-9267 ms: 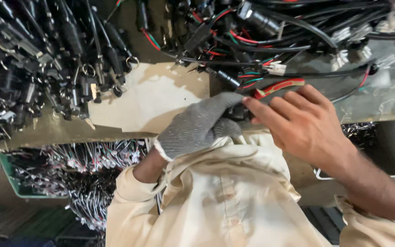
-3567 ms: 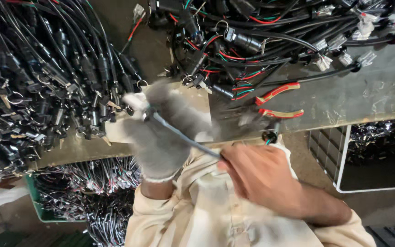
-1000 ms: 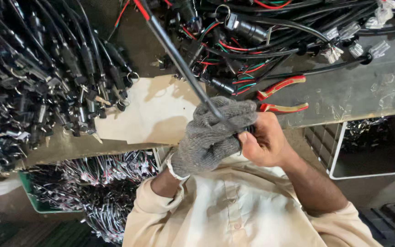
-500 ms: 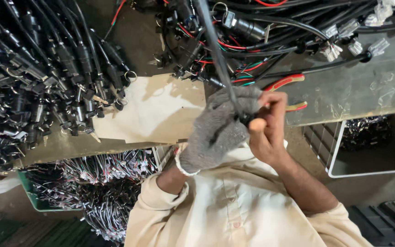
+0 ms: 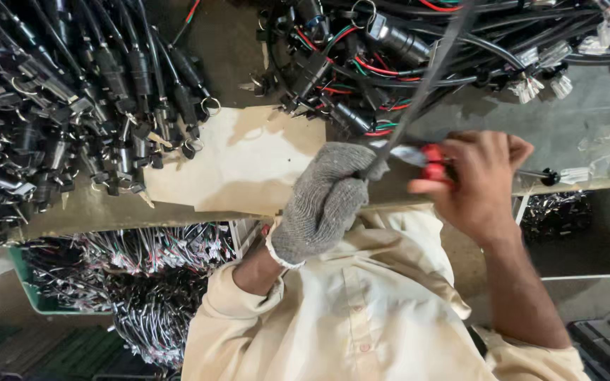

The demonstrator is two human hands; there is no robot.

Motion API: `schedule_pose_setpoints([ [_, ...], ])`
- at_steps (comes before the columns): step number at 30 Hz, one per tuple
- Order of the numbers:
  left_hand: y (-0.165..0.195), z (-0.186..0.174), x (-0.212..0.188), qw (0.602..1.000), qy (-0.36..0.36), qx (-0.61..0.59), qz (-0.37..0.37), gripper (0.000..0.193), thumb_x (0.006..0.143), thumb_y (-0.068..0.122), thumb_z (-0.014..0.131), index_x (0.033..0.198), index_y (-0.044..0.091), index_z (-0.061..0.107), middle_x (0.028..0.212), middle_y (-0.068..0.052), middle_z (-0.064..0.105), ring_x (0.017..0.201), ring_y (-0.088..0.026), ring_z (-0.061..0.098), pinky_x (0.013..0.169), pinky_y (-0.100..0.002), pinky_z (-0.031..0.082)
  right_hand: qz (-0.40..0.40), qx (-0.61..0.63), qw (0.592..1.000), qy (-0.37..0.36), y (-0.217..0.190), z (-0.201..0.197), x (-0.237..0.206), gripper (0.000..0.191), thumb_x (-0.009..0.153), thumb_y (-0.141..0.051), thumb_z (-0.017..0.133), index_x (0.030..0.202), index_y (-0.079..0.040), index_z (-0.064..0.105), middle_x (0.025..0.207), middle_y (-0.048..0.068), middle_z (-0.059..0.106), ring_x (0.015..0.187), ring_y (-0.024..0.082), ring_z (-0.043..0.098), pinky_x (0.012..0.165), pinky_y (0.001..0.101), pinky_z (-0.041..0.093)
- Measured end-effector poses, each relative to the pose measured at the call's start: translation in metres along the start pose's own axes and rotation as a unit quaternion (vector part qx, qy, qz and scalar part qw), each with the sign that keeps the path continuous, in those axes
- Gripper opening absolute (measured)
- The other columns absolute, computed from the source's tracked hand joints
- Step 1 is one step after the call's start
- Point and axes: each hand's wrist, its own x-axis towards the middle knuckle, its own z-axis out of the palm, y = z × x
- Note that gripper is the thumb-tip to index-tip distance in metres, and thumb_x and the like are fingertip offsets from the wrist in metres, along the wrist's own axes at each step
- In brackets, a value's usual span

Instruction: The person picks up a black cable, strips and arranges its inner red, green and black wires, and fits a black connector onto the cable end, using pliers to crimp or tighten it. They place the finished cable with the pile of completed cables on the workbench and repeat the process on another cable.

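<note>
Big change from half a second back: the hands were bunched together over the cable then, and now they have split, the bare hand swinging out to the right with the red-handled pliers, which had been lying on the bench.

Far left, the heap of black cable assemblies (image 5: 72,106) with metal rings sprawls over the workbench (image 5: 601,120). Just right of it lies a tan sheet of card (image 5: 241,162), bare on top, its near edge at the bench lip. Under the bench edge, a green crate (image 5: 26,296) brims with thin wire bundles (image 5: 150,282).

Centre now: the left hand (image 5: 326,201), in a grey knit glove, is curled tight in a fist around the lower end of a black cable (image 5: 425,81), which runs up and to the right, blurred, toward the top edge. Behind it sits a tangle of black and red wiring (image 5: 361,63) with white plugs.

Right of the glove, the bare right hand (image 5: 478,180) is wrapped closed round the red-handled pliers (image 5: 432,162), fingers folded over the grips. The metal nose points left, just beside the gloved fist and the cable. It is blurred; whether the nose touches the cable I cannot tell.

Far right, a white-rimmed bin (image 5: 587,271) below the bench.
</note>
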Motion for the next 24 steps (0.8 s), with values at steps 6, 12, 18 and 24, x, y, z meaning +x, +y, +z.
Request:
schedule_pose_setpoints([
  [6,0.029,-0.001,0.002,0.978,-0.082,-0.132,-0.140,0.039,0.113,0.027,0.047,0.142,0.001,0.054,0.108,-0.003,0.061,0.089,-0.006,0.053,0.082,-0.023,0.049,0.191,0.440,0.876,-0.053,-0.010,-0.005,0.005,0.037,0.088,-0.035,0.075,0.114,-0.011,0.065,0.094,0.005,0.067,0.076,0.020,0.057,0.070,0.0342,0.044],
  [12,0.044,0.023,-0.012,0.943,0.015,-0.263,-0.205,0.050,0.108,0.030,0.057,0.150,0.004,0.045,0.110,-0.005,0.060,0.091,-0.009,0.054,0.082,-0.025,0.048,-0.041,0.239,0.970,0.014,-0.044,-0.009,0.031,0.031,0.078,0.008,0.063,0.107,-0.002,0.058,0.113,0.016,0.069,0.101,0.036,0.067,0.083,0.0426,0.054],
  [18,0.049,0.011,-0.013,0.958,-0.014,-0.209,-0.197,0.056,0.101,0.023,0.062,0.151,0.004,0.043,0.116,-0.010,0.059,0.097,-0.018,0.056,0.086,-0.031,0.049,-0.082,0.051,0.995,-0.005,-0.045,-0.011,0.041,0.039,0.086,-0.036,0.089,0.084,-0.009,0.062,0.081,0.005,0.065,0.078,0.025,0.066,0.061,0.0414,0.049],
  [24,0.055,-0.012,-0.001,0.991,-0.127,0.008,-0.036,0.064,0.094,0.016,0.067,0.151,0.003,0.040,0.123,-0.015,0.059,0.103,-0.027,0.058,0.090,-0.038,0.050,-0.101,0.099,0.986,-0.085,-0.032,-0.011,0.044,0.047,0.073,-0.040,0.091,0.079,-0.009,0.057,0.078,0.006,0.060,0.078,0.028,0.062,0.060,0.0419,0.047],
])
